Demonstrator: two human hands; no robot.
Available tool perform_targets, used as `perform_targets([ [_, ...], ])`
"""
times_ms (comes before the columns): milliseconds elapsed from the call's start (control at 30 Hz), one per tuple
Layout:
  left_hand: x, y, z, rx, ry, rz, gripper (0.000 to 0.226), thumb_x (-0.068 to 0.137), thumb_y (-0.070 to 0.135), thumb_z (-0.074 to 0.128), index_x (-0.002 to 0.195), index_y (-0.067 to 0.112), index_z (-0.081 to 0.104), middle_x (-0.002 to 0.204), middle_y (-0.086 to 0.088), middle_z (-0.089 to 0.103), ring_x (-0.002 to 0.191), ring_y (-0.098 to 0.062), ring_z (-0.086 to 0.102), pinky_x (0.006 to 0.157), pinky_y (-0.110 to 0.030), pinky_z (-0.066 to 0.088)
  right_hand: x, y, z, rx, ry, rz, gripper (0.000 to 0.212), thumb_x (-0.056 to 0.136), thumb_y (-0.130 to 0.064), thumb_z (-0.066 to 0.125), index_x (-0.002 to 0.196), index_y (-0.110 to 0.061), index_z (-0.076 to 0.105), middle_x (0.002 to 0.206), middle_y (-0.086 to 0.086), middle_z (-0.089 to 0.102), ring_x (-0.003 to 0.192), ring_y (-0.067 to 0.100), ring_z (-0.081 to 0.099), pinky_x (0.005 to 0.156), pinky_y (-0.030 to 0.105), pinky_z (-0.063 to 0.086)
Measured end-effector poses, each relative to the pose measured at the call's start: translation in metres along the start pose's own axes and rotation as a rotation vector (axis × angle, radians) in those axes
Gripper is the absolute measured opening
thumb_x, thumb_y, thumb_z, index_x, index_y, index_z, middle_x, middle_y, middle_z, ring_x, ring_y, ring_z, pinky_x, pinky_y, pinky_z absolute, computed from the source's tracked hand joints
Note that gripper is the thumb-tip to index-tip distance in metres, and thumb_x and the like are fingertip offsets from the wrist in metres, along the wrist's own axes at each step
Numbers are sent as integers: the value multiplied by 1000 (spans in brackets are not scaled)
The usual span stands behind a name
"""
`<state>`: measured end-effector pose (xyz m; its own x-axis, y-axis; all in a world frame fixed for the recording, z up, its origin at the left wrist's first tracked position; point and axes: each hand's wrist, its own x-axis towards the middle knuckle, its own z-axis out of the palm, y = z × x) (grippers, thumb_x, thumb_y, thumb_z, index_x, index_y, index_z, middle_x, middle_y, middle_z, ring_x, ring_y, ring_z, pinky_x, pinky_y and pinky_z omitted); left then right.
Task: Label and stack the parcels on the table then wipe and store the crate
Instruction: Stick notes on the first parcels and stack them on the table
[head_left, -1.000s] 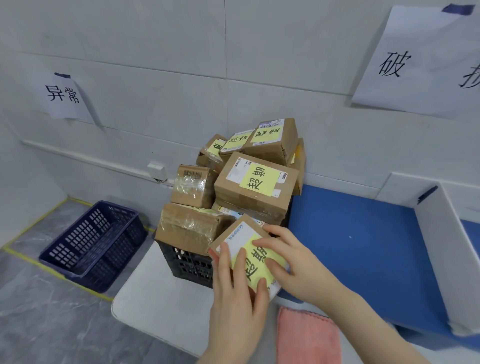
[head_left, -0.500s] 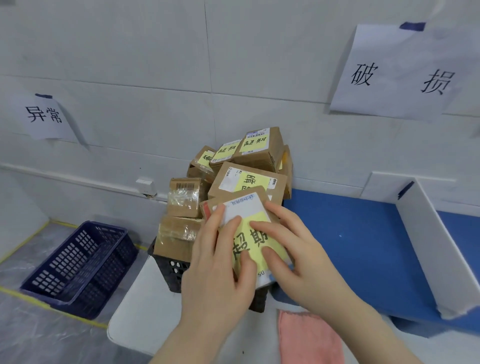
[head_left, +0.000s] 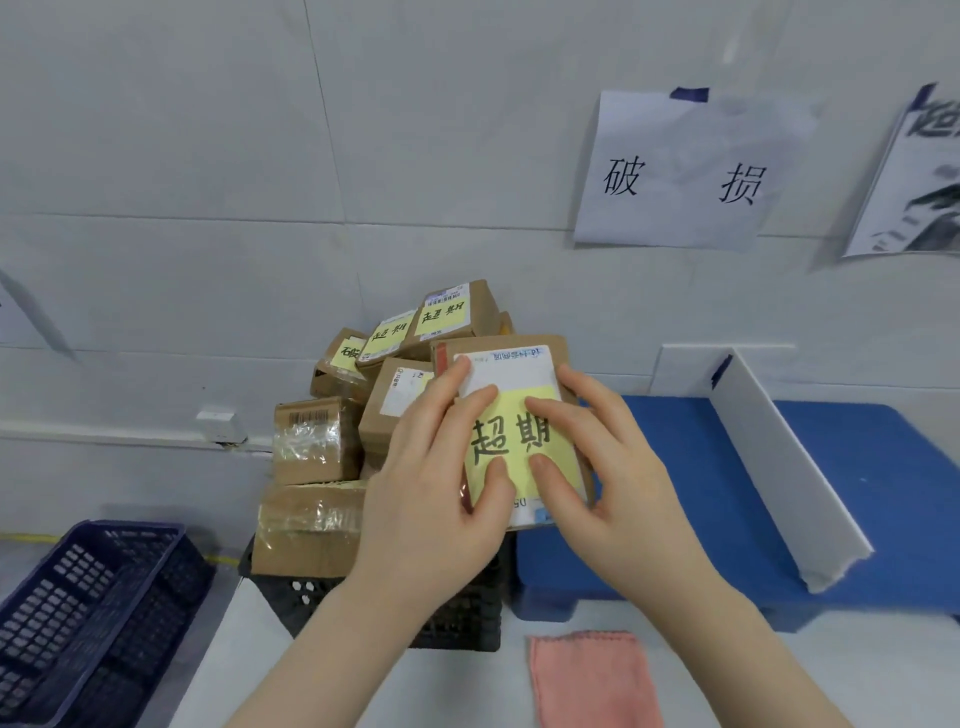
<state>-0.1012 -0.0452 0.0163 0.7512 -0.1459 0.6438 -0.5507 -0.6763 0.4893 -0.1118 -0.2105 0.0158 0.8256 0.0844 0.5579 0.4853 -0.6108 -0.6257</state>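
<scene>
While it is held up in front of the heap, the parcel (head_left: 511, 374) is gripped from both sides, its labelled face turned to the camera. The left hand (head_left: 441, 493) is laid on the left part of that face, fingers fairly straight, thumb pressed on the yellow label (head_left: 511, 441), on which two black characters are written. The right hand (head_left: 608, 478) is set on the right part: forefinger and thumb are pressed on the label and the other fingers are curled round the parcel's right edge. Behind the hands a black crate (head_left: 291, 597) is seen at the left edge of the white table (head_left: 249, 670), heaped with other parcels (head_left: 317, 441), several yellow-labelled. A blue platform (head_left: 675, 467) is placed just right of the crate, with a white divider (head_left: 779, 467) standing on it. A pink cloth (head_left: 592, 680) is spread at the table's near edge. A blue basket (head_left: 78, 613) is seen on the floor past the left edge.
</scene>
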Motion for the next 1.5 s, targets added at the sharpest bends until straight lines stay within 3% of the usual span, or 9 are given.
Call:
perform_targets([
  [533,32,80,90,-136,-104,144,54,81,38,42,132,22,52,149,13,34,132,-7,38,77,-18,44,-27,53,-99,-105,178,129,39,90,-25,54,129,-27,56,148,-17,34,127,9,43,94,38,49],
  [733,39,147,160,-137,-143,152,56,79,40,40,133,26,50,149,19,31,127,-6,41,66,-11,40,-48,109,-174,-165,207,139,39,91,-27,53,130,-26,56,148,-17,34,128,10,44,94,38,49],
  [900,45,208,229,-130,-161,119,52,80,35,45,132,29,49,149,24,28,124,-5,43,55,-18,45,-65,166,-241,-129,196,199,42,90,-28,52,131,-25,56,149,-13,34,127,14,44,93,41,49],
  [1133,70,254,293,-124,-176,122,56,79,41,38,133,30,47,149,24,27,129,-4,39,56,-22,48,-58,224,-300,-110,190,205,40,92,-16,59,131,-25,56,148,-12,34,132,13,40,92,40,51],
  [1200,79,258,308,-136,-183,124,57,79,42,37,134,30,47,150,24,26,129,-4,39,56,-23,49,-52,239,-312,-110,187,186,38,92,-18,59,129,-25,56,147,-14,35,132,9,40,91,32,51],
  [1333,94,259,339,-159,-234,134,56,81,40,41,137,31,42,151,24,22,129,-5,38,60,-22,47,-42,267,-328,-137,190,202,34,92,-23,60,125,-30,59,144,-20,37,115,4,53,71,8,45],
  [1400,99,259,356,-152,-260,148,58,82,42,37,138,31,40,152,24,20,129,-5,36,59,-18,43,-41,282,-330,-140,194,222,33,91,-25,59,124,-30,60,143,-21,37,110,3,55,69,5,42],
  [1500,107,257,382,-148,-291,140,59,82,43,35,140,32,37,153,24,17,132,-3,32,60,-19,43,-36,307,-332,-128,204,242,34,91,-22,61,123,-33,60,143,-23,37,121,1,48,73,6,44],
])
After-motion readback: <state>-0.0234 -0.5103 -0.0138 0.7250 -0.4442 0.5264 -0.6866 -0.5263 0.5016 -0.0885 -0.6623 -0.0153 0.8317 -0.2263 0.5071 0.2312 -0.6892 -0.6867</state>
